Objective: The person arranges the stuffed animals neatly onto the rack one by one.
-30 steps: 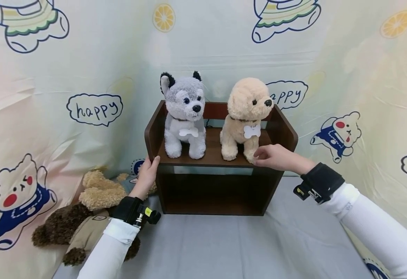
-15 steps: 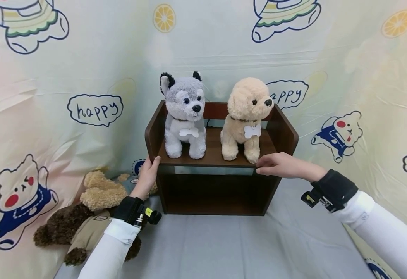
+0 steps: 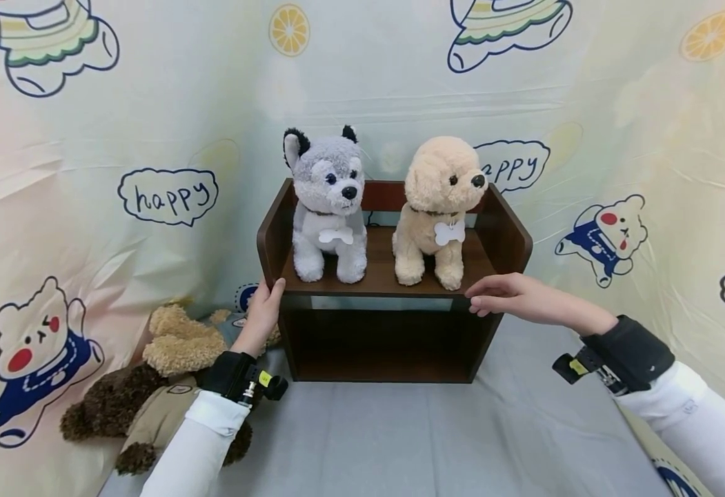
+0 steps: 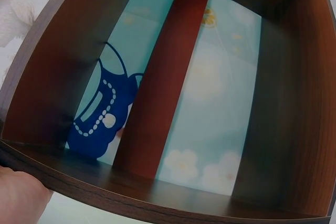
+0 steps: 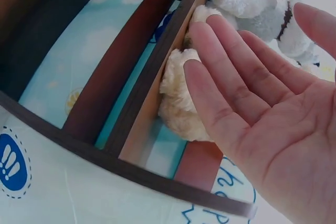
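A dark brown two-tier wooden shelf (image 3: pixel 393 382) stands on the grey cloth. On its upper board sit a grey-and-white plush husky (image 3: pixel 331 207) at the left and a cream plush puppy (image 3: pixel 439 200) at the right, each with a white bone-shaped tag. My left hand (image 3: pixel 261 314) holds the shelf's left side, thumb at the front edge; its fingers are mostly hidden. Just right of the puppy's front paw, my right hand (image 3: pixel 520 297) is at the shelf's front right. In the right wrist view its fingers (image 5: pixel 231 66) are extended and the palm holds nothing.
A tan plush toy (image 3: pixel 182 342) and a dark brown plush toy (image 3: pixel 110 400) lie in a heap left of the shelf, beside my left forearm. Behind hangs a printed pale curtain (image 3: pixel 362 90). The shelf's lower compartment (image 4: pixel 210 103) has a red-brown back rail.
My right hand has come away from the cream puppy's paw, first down to the board's edge, then to the right. My left hand and both plush dogs stay in place.
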{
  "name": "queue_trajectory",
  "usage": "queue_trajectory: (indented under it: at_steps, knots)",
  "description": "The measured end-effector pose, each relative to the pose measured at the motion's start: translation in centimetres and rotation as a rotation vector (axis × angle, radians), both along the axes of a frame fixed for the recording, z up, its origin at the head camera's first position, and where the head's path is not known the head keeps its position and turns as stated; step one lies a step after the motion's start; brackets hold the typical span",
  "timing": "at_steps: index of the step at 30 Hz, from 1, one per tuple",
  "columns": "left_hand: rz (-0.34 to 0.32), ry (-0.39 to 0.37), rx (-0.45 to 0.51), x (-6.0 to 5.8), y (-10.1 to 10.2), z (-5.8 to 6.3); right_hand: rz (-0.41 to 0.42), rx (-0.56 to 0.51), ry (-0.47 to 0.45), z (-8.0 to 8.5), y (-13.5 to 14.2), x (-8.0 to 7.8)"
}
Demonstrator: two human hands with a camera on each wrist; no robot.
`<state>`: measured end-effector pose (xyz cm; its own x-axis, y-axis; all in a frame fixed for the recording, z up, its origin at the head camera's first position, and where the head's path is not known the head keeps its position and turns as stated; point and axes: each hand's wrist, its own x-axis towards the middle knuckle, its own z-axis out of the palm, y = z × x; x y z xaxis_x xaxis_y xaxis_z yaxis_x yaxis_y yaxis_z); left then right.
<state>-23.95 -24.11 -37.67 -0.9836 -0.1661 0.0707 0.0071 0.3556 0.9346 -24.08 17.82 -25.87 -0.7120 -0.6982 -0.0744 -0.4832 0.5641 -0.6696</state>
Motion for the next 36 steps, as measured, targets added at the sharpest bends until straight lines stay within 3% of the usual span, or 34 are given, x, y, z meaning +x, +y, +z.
queue_trajectory:
  at_steps: [6,12,17,24,31,36]
  knots:
    - [-0.007,0.015,0.001,-0.2,-0.1,-0.1,-0.024,-0.018,-0.037,-0.5,1.6,0.2]
    - [-0.004,0.010,0.000,-0.2,-0.1,0.0,-0.018,-0.055,0.007,-0.5,3.1,0.5]
    - [-0.006,0.015,0.001,-0.1,-0.1,0.0,-0.062,-0.079,0.028,-0.1,4.0,0.8]
    - [-0.011,0.010,-0.003,-0.1,-0.1,0.0,-0.131,-0.096,0.129,0.4,5.2,0.8]
    - [-0.008,0.004,-0.006,-0.1,-0.1,0.0,-0.167,-0.261,0.145,0.0,6.3,0.5]
    - [-0.009,-0.001,-0.013,-0.1,-0.1,0.0,-0.199,-0.308,0.158,-0.1,6.8,0.6]
